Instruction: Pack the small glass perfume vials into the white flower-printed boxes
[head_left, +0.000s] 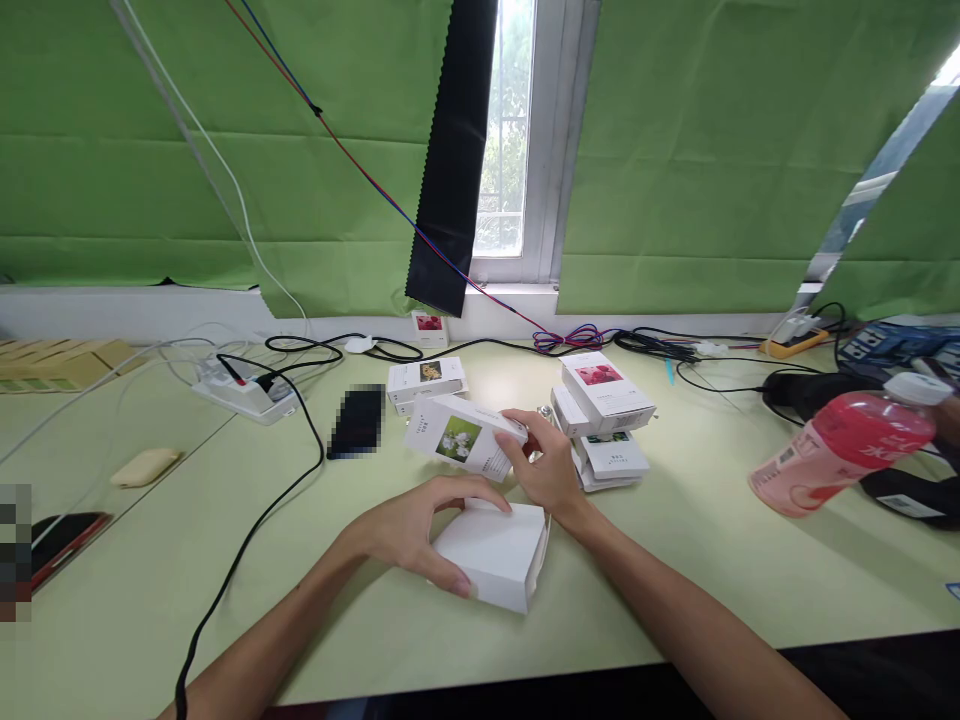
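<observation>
My left hand [420, 530] spans a plain white box [495, 545] near the table's front, thumb on the near side and fingers over the far edge. Just behind it, my right hand [546, 460] grips the right end of a white box with a white-flower picture [459, 440], raised and tilted. Left of and behind that box, stacked white boxes [426, 375] carry a yellow-flower picture on top. To the right is another pile, with a pink-flower box [607, 388] above a partly covered green-picture box [615, 458]. The small metallic item by my right hand is mostly hidden.
A tilted pink drink bottle [844, 450] is at the right, near black objects. A power strip [244, 390], a black cable [277, 498], a pale yellow case [146, 467] and a pixelated dark item [358, 420] occupy the left. Another small box [429, 328] stands against the wall.
</observation>
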